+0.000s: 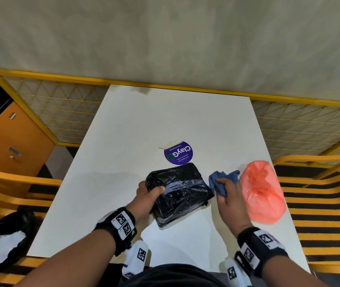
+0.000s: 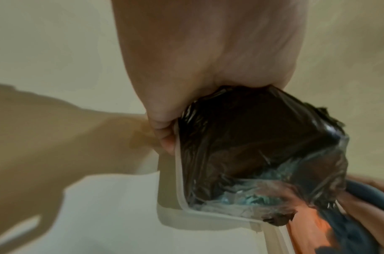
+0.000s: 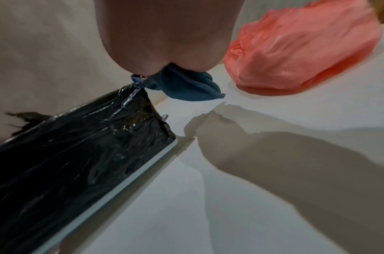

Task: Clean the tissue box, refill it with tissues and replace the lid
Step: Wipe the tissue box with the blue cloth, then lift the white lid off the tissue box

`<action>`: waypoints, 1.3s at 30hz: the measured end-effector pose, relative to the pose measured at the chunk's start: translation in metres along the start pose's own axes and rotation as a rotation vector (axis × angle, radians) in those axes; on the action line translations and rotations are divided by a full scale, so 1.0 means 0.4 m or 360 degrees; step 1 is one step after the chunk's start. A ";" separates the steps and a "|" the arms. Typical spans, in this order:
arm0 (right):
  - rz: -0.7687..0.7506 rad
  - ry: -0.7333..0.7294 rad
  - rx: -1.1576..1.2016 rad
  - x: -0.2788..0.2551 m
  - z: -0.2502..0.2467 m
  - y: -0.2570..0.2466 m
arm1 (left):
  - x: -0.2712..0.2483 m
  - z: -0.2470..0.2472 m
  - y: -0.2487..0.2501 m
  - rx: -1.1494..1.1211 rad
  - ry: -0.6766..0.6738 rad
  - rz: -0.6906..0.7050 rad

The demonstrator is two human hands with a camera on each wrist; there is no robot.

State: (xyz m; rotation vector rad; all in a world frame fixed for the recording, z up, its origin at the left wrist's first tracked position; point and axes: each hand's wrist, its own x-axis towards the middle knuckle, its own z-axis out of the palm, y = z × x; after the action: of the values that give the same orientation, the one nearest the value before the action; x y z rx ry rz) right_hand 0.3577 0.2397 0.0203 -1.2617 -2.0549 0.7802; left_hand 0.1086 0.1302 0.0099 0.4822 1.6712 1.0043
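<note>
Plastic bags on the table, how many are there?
2. The black plastic bag is wrapped over the box under the left hand; the pink plastic bag lies beside the right hand.

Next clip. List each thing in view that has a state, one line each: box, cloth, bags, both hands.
Box: on the table, wrapped in black plastic, lid not visible.
Cloth: bunched in the right hand.
Pink bag: lying closed on the table, untouched.
Left hand: grips the box's near-left edge.
Right hand: holds the cloth beside the box.
</note>
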 end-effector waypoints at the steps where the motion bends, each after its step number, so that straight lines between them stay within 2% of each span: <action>1: -0.0064 -0.0007 -0.0001 -0.016 -0.013 0.001 | 0.003 -0.004 0.004 0.0005 -0.0008 -0.0010; 6: -0.0295 -0.0404 -0.0018 -0.134 -0.042 0.010 | 0.031 -0.033 0.022 0.0174 -0.0037 -0.0026; 9: -0.0546 -0.0543 0.0006 -0.167 -0.039 -0.007 | 0.034 -0.041 0.043 0.0154 -0.0005 -0.0086; 13: -0.0870 -0.0976 -0.0115 -0.180 0.031 -0.036 | 0.037 -0.036 0.061 0.0188 0.0017 -0.0073; 16: -0.0912 -0.1303 -0.0278 -0.170 0.088 -0.057 | 0.033 -0.028 0.066 0.0202 0.0015 -0.0029; 18: -0.0880 -0.1348 -0.0233 -0.158 0.084 -0.077 | 0.028 -0.026 0.067 0.0187 0.0007 0.0003; 20: -0.0703 -0.1118 -0.0049 -0.139 0.050 -0.103 | 0.030 -0.034 0.060 0.0141 0.0000 0.0004; 23: -0.0078 -0.0357 0.0284 -0.079 -0.004 -0.090 | 0.038 -0.050 0.051 0.0049 -0.0062 0.0017; 24: 0.0133 -0.0186 0.0318 -0.046 -0.014 -0.074 | 0.042 -0.053 0.051 0.0041 -0.0098 0.0029; 25: 0.0328 -0.0149 0.0333 -0.012 -0.022 -0.064 | 0.043 -0.056 0.052 0.0042 -0.0126 0.0033; 28: 0.0755 -0.0493 0.0487 0.063 -0.017 -0.053 | 0.057 -0.062 0.048 0.0050 -0.0140 0.0078; 31: 0.0871 -0.0708 0.0659 0.092 -0.005 -0.074 | 0.048 -0.048 0.074 0.0159 -0.0182 0.0139; 35: 0.0931 -0.0600 0.0860 0.112 0.005 -0.097 | 0.026 -0.031 0.109 0.0252 -0.0291 0.0266; 39: 0.0982 -0.0338 0.0958 0.131 0.008 -0.091 | 0.023 -0.046 0.124 0.0367 -0.0222 0.0387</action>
State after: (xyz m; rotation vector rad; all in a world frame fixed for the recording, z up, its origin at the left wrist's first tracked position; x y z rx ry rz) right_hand 0.3155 0.2732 0.0545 -1.4845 -1.3737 1.7194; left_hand 0.0799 0.1579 0.0459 0.9054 1.6360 0.9310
